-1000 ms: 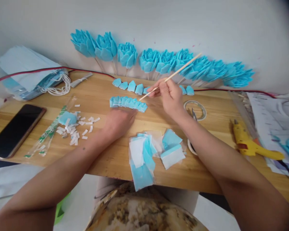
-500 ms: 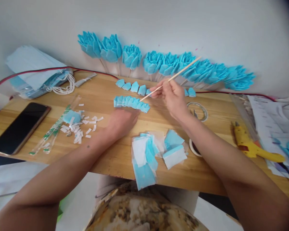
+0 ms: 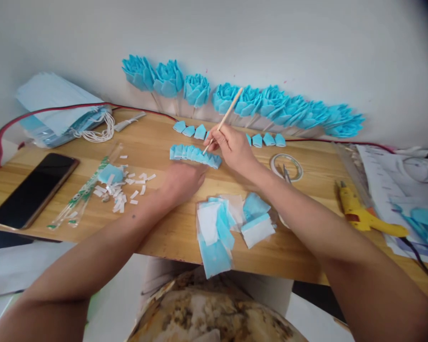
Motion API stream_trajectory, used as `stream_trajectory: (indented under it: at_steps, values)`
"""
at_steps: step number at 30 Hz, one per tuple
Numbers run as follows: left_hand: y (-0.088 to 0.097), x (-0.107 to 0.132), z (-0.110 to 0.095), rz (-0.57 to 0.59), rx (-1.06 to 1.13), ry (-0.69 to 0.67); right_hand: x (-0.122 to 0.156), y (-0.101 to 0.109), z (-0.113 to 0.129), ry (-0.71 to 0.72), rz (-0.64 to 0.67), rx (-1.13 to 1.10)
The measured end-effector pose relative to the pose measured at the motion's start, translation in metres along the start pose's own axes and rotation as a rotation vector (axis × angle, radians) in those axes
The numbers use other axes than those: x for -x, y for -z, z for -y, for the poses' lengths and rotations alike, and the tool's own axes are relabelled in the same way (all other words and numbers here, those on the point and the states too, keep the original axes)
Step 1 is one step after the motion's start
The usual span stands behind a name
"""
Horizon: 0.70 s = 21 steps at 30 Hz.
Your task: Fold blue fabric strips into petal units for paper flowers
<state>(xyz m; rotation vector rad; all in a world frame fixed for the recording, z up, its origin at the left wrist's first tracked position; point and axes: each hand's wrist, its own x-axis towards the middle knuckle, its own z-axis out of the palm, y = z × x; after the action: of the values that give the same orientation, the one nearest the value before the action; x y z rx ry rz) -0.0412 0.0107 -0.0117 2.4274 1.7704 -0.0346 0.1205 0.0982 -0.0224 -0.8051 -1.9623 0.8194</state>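
My right hand pinches a thin wooden stick, its lower tip touching the right part of a row of overlapping blue folded petals on the wooden table. Just below that row, my left hand rests on the table with its fingers curled under; whether it holds anything is hidden. A second line of separate blue petals lies farther back. Several finished blue flowers on sticks lean against the wall.
Cut blue and white squares lie near the front edge. White paper scraps and a plastic wrapper sit left, with a phone and a stack of face masks. A tape roll and yellow glue gun sit right.
My right hand has moved left and down, and the stick has swung more upright, its tip now down on the petal row. My left hand has stayed put.
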Motion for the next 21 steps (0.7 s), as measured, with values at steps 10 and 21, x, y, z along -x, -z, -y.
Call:
stream_trajectory:
  at_steps: [10, 21]
  values:
    - [0.021, 0.008, 0.029, -0.036, 0.089, 0.069, 0.001, 0.002, 0.002, 0.001, 0.003, 0.053]
    - [0.01, 0.0, 0.021, 0.044, 0.003, 0.07, 0.0, 0.001, -0.003, -0.009, -0.023, 0.011]
